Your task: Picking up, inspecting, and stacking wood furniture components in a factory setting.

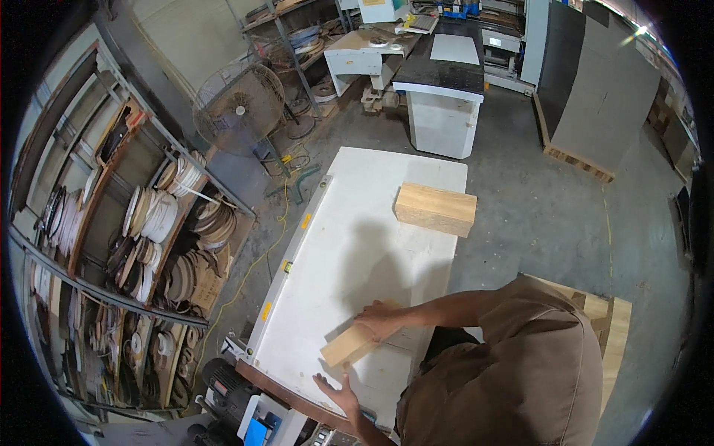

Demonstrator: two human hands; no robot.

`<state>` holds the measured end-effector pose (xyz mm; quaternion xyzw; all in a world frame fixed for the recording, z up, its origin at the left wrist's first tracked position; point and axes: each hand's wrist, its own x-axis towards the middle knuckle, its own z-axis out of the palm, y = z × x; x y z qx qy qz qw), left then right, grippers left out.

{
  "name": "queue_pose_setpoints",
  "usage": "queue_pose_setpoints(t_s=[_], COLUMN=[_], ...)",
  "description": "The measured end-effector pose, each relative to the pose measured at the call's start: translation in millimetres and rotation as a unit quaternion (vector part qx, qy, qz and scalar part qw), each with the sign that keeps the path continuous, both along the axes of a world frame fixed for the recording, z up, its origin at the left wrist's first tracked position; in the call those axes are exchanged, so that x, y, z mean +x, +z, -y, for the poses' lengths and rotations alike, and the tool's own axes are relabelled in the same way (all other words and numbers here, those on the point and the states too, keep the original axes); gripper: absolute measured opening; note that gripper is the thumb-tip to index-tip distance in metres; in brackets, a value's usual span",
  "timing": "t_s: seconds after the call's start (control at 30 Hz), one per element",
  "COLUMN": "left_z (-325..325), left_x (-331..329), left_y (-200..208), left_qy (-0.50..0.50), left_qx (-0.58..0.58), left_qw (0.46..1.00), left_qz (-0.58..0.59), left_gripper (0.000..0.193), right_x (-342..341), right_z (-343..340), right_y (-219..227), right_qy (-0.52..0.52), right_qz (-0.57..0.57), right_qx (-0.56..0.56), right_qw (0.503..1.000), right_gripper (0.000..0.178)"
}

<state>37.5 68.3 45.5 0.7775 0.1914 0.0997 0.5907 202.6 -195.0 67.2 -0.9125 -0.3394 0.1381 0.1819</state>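
The right hand [378, 320] seemingly clamps a tan oblong wooden block [346, 346]. Its long axis passes the left hand's [343, 397] spread fingers.

Pale wooden piece [346, 346] — oblong, plain, partly covered, slanting over the white tabletop's [305, 327] near half

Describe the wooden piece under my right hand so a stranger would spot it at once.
Find the long white table in the middle of the view. On its lower half is a pale, oblong wooden piece, partly covered by the right hand, with the left hand open below it. Unlike the thicker wooden block by the table's right edge, it has a hand over it.
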Motion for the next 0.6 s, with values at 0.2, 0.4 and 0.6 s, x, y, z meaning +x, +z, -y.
queue_pose_setpoints(t_s=[0.2, 0.4, 0.6], left_z=[20.5, 101.1, 155.1], left_x=[-51.4, -10.9, 18.7], left_y=[-24.0, 24.9, 28.2], left_qy=[0.003, -0.188, -0.187], left_qx=[-0.167, -0.361, -0.396], left_qw=[0.985, 0.913, 0.898], left_qz=[-0.029, 0.012, -0.029], left_gripper=[0.086, 0.108, 0.099], right_x=[-25.3, -46.4, -46.0], right_z=[41.7, 74.4, 121.7], right_y=[11.5, 58.9, 78.4], right_qy=[-0.126, -0.271, -0.278], right_qz=[-0.291, -0.555, -0.576], right_qx=[0.150, 0.338, 0.338], right_qw=[0.936, 0.710, 0.691], right_gripper=[0.080, 0.076, 0.067])
